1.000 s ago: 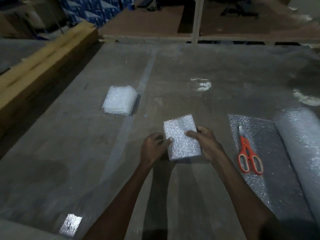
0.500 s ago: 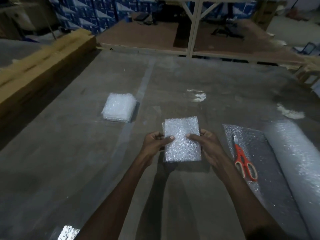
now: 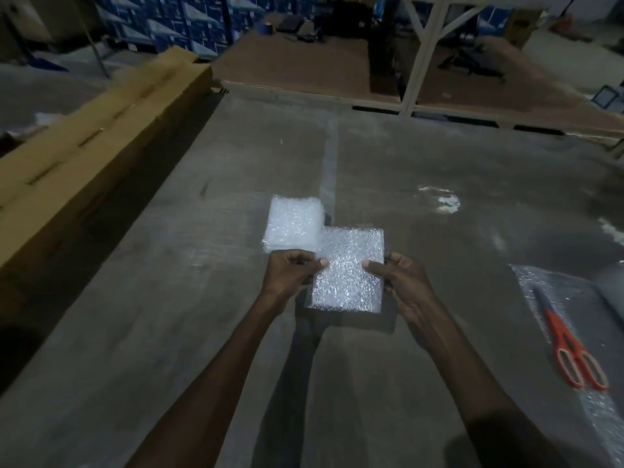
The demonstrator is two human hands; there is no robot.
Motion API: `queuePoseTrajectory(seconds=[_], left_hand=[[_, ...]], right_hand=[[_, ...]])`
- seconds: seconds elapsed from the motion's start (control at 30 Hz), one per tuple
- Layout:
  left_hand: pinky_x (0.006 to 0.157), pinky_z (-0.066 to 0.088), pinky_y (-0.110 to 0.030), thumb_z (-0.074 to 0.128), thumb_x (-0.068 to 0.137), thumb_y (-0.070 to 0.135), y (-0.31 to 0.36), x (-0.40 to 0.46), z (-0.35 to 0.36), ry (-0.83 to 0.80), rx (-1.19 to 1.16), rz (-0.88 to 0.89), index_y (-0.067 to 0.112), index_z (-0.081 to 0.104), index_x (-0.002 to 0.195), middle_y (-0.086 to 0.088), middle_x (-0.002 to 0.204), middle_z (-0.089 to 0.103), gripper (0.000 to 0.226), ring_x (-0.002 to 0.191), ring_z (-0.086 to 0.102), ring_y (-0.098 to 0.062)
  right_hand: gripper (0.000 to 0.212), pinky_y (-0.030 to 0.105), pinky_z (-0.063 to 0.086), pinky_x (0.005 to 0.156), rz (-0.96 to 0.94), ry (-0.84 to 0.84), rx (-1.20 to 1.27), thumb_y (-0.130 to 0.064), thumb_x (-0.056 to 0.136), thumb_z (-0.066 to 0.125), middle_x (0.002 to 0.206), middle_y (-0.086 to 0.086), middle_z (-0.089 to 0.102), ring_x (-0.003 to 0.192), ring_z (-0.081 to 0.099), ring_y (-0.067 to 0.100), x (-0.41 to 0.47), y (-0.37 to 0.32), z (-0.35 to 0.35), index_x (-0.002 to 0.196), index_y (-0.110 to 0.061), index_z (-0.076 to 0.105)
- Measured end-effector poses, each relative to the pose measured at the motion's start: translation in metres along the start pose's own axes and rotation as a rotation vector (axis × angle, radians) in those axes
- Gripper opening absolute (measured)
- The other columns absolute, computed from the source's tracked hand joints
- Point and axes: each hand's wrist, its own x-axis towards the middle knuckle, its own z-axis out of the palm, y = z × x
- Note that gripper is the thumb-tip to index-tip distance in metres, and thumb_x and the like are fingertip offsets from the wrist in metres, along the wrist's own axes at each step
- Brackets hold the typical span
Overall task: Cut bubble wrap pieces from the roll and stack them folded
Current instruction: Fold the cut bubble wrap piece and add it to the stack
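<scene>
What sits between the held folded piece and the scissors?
Head view: the right hand gripping the folded piece, then bare concrete floor, up to the bubble wrap sheet under the scissors.

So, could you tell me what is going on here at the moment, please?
A person is holding a folded piece of bubble wrap above the concrete floor, the left hand pinching one side and the right hand the other. It sits just right of and nearer than the stack of folded pieces lying on the floor, not yet on it. Orange scissors lie on unrolled wrap at the right.
</scene>
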Motion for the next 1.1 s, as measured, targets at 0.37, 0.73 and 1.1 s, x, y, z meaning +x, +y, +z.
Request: queuePoseTrajectory(seconds=[0.37,0.73,1.1], left_hand=[[0.058,0.054,-0.020,0.078,0.082,0.002,0.046,0.104,-0.077,0.110,0.030,0.038,-0.002,0.074,0.091,-0.001,0.070,0.071,0.010,0.059,0.062,-0.006],[0.068,0.057,-0.034,0.087,0.076,0.015,0.021,0.170,-0.095,0.241,0.272,0.059,0.012,0.078,0.076,-0.005,0.074,0.076,0.009,0.063,0.066,-0.014],[0.073,0.059,-0.040,0.086,0.077,0.025,0.007,0.166,-0.086,0.203,0.453,0.181,0.019,0.078,0.076,0.006,0.073,0.074,0.010,0.069,0.070,-0.011]], right_hand=[[0.015,0.031,0.059,0.073,-0.012,0.029,-0.052,0.000,0.080,0.081,0.083,0.008,0.078,0.075,0.072,0.021,0.093,-0.037,0.093,0.089,-0.007,0.072],[0.021,0.026,0.053,0.056,0.019,0.232,-0.173,0.000,0.071,0.089,0.075,0.012,0.073,0.059,0.064,0.016,0.158,-0.019,0.119,0.082,-0.006,0.072],[0.022,0.046,0.062,0.080,-0.103,0.390,-0.498,-0.016,0.072,0.090,0.080,0.001,0.076,0.079,0.074,0.023,0.161,0.006,0.121,0.078,-0.019,0.070]])
